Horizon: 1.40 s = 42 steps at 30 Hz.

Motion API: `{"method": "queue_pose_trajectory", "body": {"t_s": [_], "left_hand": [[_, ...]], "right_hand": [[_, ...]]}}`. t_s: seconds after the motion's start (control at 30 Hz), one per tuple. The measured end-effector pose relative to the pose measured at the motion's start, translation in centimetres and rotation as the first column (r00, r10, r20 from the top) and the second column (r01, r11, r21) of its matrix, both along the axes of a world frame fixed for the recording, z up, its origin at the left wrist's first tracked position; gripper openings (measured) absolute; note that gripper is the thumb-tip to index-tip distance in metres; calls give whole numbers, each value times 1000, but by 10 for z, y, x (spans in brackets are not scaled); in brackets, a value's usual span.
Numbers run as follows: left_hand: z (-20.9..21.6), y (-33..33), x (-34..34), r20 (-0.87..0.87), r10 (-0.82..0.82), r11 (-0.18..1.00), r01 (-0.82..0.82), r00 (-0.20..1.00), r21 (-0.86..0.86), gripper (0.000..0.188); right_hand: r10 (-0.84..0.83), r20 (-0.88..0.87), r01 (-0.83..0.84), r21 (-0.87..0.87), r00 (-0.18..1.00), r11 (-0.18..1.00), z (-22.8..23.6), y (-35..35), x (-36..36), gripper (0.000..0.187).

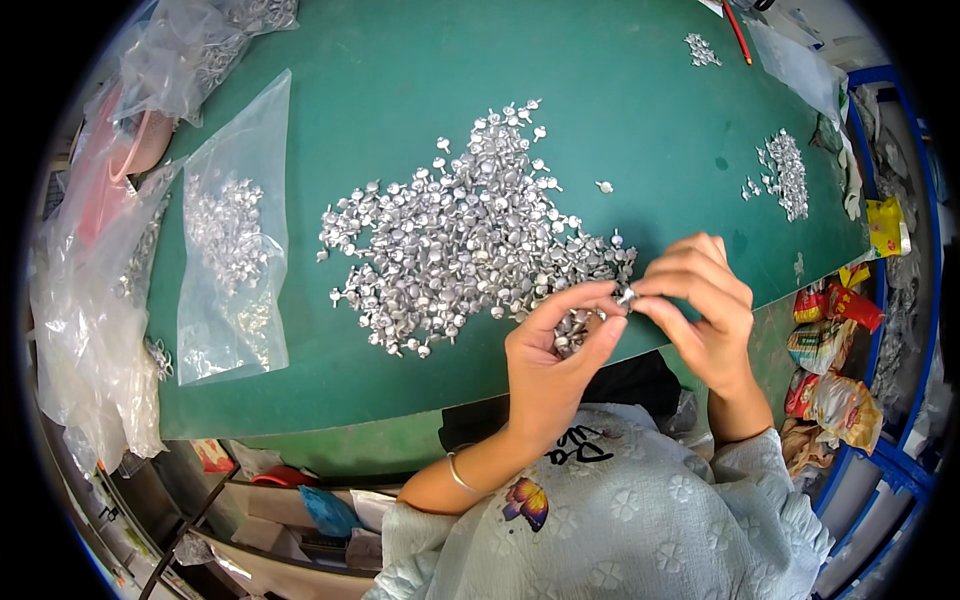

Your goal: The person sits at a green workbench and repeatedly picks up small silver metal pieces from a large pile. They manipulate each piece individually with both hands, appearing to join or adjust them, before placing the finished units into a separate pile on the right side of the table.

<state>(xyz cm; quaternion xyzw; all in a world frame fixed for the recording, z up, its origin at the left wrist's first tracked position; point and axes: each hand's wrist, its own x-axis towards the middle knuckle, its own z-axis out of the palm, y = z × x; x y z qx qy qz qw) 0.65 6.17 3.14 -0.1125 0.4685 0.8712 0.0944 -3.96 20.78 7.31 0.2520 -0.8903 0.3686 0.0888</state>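
Observation:
A wide pile of small silver metal pieces with round heads and short stems (450, 245) spreads over the green table (380, 60). At the pile's near right edge, my left hand (545, 370) is curled around several of these metal pieces (570, 335). One shiny piece (626, 297) is between the fingertips of both hands. My right hand (710, 315) pinches it with thumb and forefinger; its other fingers are bent. Exactly how the left fingertips touch that piece is partly hidden.
A clear bag of metal pieces (235, 320) lies on the left, beside more plastic bags (90, 330) and a pink basket (150, 145). Smaller heaps sit at right (788, 175) and far right (702, 50), near a red pencil (738, 35). A blue rack (915, 465) stands beyond the table's right edge.

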Motion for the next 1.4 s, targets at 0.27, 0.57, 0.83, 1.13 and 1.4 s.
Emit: {"method": "queue_pose_trajectory", "body": {"t_s": [0.27, 0.57, 0.83, 1.13, 1.4], "left_hand": [[6, 2, 2, -115, -21, 999, 17, 993, -35, 17], [5, -1, 5, 47, -48, 998, 46, 998, 41, 20], [-4, -11, 6, 123, -5, 962, -28, 992, 270, 21], [-8, -12, 5, 132, -5, 968, -28, 991, 248, 19], [-7, -14, 7, 119, -5, 972, -23, 993, 233, 18]], "right_hand": [[10, -45, -12, -44, 999, 999, 14, 0, 12, 16], [-80, -71, 83, 31, 994, 996, 4, 12, 7, 15], [-643, -374, 743, 343, 669, 574, -56, 138, -42, 11], [-296, -56, 301, 230, 954, 926, -41, 17, -11, 17], [-309, 53, 278, 313, 950, 908, -44, 0, -11, 11]]}}
